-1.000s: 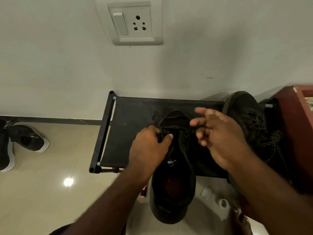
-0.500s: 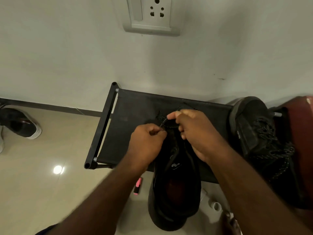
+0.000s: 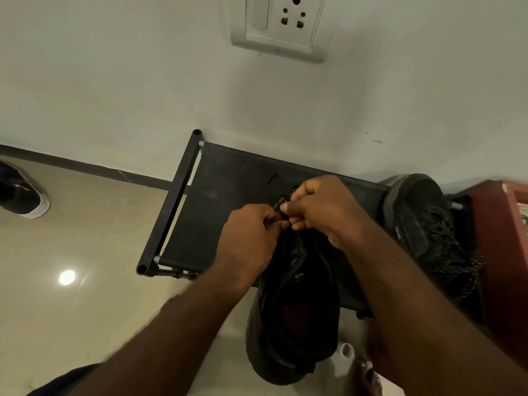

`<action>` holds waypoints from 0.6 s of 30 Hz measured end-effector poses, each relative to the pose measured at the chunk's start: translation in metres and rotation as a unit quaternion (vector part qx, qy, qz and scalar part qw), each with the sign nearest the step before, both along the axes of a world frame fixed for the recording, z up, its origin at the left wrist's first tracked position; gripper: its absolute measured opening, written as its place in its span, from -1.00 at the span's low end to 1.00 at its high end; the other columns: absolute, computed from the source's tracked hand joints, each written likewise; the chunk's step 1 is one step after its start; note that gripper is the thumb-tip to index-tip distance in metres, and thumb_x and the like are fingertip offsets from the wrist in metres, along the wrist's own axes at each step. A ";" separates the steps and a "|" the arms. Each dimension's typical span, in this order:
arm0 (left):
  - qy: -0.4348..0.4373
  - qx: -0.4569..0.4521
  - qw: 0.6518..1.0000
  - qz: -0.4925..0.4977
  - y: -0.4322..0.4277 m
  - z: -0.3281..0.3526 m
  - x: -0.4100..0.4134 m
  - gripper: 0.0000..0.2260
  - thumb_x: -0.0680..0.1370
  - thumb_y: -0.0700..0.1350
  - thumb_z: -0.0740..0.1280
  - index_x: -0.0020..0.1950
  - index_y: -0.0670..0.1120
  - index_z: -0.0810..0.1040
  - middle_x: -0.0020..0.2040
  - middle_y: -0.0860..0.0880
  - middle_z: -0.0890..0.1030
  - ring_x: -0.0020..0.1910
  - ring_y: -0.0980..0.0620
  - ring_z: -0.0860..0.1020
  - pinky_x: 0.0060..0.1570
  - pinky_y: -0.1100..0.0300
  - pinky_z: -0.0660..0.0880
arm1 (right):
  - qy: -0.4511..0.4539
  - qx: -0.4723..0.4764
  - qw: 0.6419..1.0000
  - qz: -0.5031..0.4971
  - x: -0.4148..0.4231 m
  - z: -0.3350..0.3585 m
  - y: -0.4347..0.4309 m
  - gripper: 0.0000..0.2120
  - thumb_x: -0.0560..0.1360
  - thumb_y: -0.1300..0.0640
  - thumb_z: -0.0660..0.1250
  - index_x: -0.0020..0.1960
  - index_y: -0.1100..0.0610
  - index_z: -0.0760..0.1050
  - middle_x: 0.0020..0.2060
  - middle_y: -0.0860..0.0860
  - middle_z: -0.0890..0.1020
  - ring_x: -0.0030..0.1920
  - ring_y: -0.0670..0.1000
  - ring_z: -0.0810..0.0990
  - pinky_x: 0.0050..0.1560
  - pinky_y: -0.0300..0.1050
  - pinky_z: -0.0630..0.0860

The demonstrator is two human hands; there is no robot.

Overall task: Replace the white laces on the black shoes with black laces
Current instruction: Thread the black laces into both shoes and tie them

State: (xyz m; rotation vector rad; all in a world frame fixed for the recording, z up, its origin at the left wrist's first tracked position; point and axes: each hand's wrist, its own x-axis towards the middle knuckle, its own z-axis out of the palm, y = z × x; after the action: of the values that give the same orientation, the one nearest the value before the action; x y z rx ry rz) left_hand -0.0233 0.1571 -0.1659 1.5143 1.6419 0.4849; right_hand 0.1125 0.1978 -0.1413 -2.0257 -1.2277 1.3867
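Left hand (image 3: 251, 238) and right hand (image 3: 323, 207) meet fingertip to fingertip, both pinching a thin black speckled lace (image 3: 281, 193) above a black low-top shoe (image 3: 297, 307). This shoe lies toe-first on a black fabric rack shelf (image 3: 228, 195), its heel overhanging the near edge. 1 more black laced shoe (image 3: 423, 224) sits at the shelf's right end.

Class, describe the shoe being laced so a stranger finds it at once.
Find the white wall socket, then the black fabric-topped rack below it. The black lace-up shoe overhangs the rack's near edge. Unlike the second black shoe at the right end, it has the left hand and right hand pinching its black lace.
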 end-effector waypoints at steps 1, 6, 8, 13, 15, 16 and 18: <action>0.008 0.001 1.000 -0.001 0.000 -0.001 0.000 -0.91 0.56 0.00 0.37 -0.05 0.02 0.64 -0.22 0.06 0.62 -0.23 0.13 0.59 -0.16 0.13 0.60 | -0.002 -0.010 1.000 0.005 -0.001 0.002 0.001 -0.91 0.47 0.37 0.47 -0.11 0.34 0.56 -0.32 0.18 0.64 -0.42 0.01 0.61 -0.33 -0.14 0.64; 0.027 0.021 0.999 -0.012 0.000 -0.002 -0.002 -0.87 0.56 0.01 0.37 0.05 0.02 0.65 -0.15 0.04 0.63 -0.19 0.09 0.59 -0.13 0.09 0.60 | -0.039 -0.049 0.997 0.033 -0.007 0.011 0.009 -0.91 0.47 0.37 0.46 -0.15 0.28 0.56 -0.31 0.19 0.64 -0.39 0.06 0.61 -0.18 0.01 0.69; 0.030 0.024 0.999 -0.013 0.000 -0.002 -0.002 -0.87 0.57 -0.01 0.37 0.06 0.01 0.65 -0.14 0.03 0.63 -0.18 0.09 0.58 -0.14 0.13 0.58 | -0.049 -0.066 0.996 0.045 -0.009 0.016 0.011 -0.93 0.49 0.36 0.45 -0.07 0.31 0.57 -0.22 0.25 0.65 -0.33 0.09 0.64 -0.10 0.06 0.70; 0.031 0.010 0.999 -0.016 0.002 -0.003 -0.003 -0.87 0.60 -0.10 0.33 0.10 -0.01 0.64 -0.05 0.01 0.64 -0.12 0.08 0.58 -0.18 0.27 0.49 | -0.095 -0.106 0.984 0.109 -0.015 0.023 0.016 -0.85 0.55 0.33 0.37 0.07 0.41 0.59 -0.15 0.31 0.67 -0.09 0.26 0.71 0.06 0.15 0.65; 0.027 0.003 0.999 -0.016 0.003 -0.002 -0.004 -0.86 0.61 -0.13 0.31 0.10 0.00 0.64 -0.05 0.01 0.64 -0.13 0.07 0.59 -0.19 0.27 0.51 | -0.114 -0.107 0.980 0.125 -0.017 0.024 0.017 -0.84 0.55 0.32 0.36 0.05 0.42 0.60 -0.16 0.31 0.67 -0.08 0.26 0.72 0.02 0.15 0.67; 0.023 -0.001 1.000 -0.014 0.003 -0.002 -0.005 -0.85 0.61 -0.15 0.30 0.09 0.00 0.64 -0.05 0.00 0.64 -0.14 0.06 0.60 -0.16 0.21 0.56 | -0.127 -0.107 0.976 0.139 -0.018 0.025 0.017 -0.85 0.55 0.31 0.36 0.04 0.41 0.60 -0.16 0.30 0.68 -0.11 0.24 0.72 0.00 0.14 0.68; 0.015 -0.006 1.000 -0.009 0.004 -0.002 -0.005 -0.83 0.60 -0.19 0.29 0.06 -0.01 0.65 -0.05 -0.02 0.65 -0.13 0.03 0.61 -0.08 0.08 0.62 | -0.152 -0.112 0.967 0.168 -0.018 0.026 0.017 -0.83 0.56 0.28 0.33 0.03 0.39 0.60 -0.13 0.29 0.68 -0.11 0.22 0.73 -0.02 0.12 0.68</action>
State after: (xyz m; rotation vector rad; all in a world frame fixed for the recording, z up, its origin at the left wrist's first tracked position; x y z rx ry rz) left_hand -0.0286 0.1608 -0.1682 1.5327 1.6499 0.4443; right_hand 0.0948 0.2148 -0.1151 -2.3352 -1.6781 1.4560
